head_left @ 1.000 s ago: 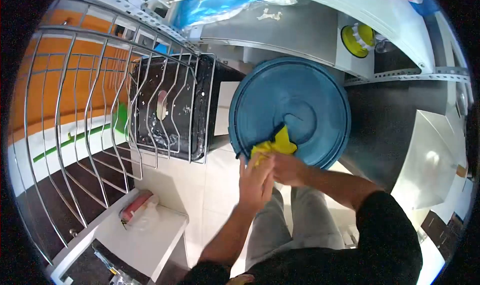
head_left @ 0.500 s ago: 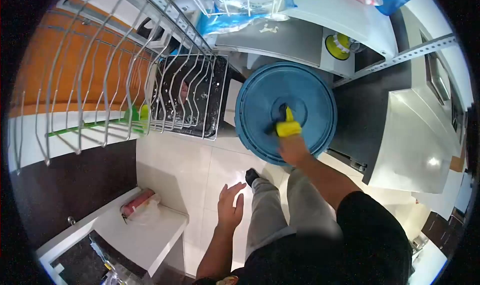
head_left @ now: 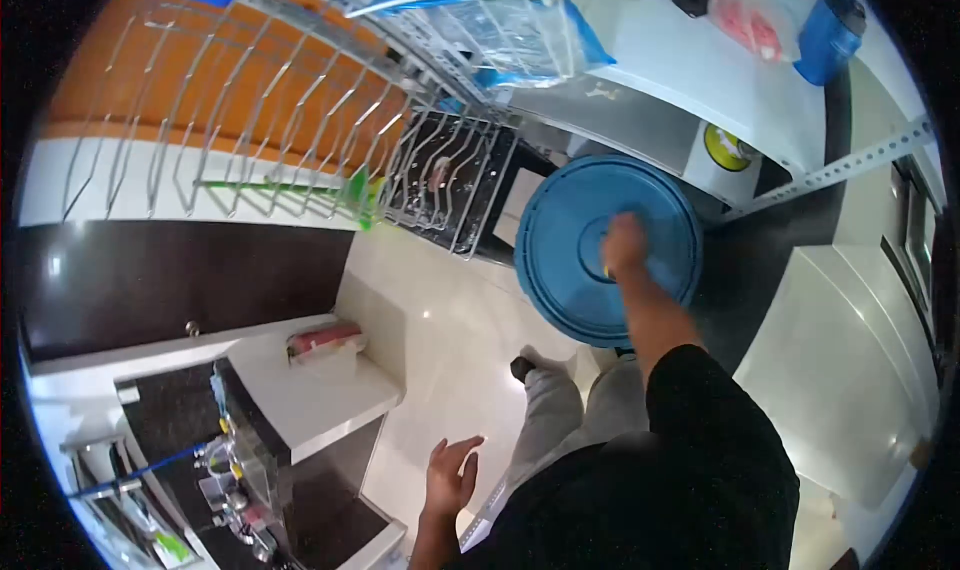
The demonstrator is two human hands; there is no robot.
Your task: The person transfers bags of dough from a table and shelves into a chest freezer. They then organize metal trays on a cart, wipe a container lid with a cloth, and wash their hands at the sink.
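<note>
My right hand (head_left: pixel 625 245) is closed over the middle of a round blue lid (head_left: pixel 560 280). A sliver of yellow shows under its fingers, part of a yellow object with a dark end that is now mostly hidden; I cannot make out its kind. The lid tops a large tub beside my feet. Lower down, my left hand (head_left: pixel 453 475) hangs in the air with its fingers apart and nothing in it, over the pale floor (head_left: pixel 440 370).
A wire rack (head_left: pixel 270 120) juts in from the upper left, near a black tray (head_left: pixel 440 170). A white shelf (head_left: pixel 660 60) holds plastic packages and a blue bottle (head_left: pixel 832 38). At lower left, a red roll (head_left: pixel 325 340) lies on a white ledge (head_left: pixel 310 400).
The view has shifted and turned, showing more of the lower-left counter. My right hand now covers most of the yellow object, which was in plain sight before. My left hand stays raised.
</note>
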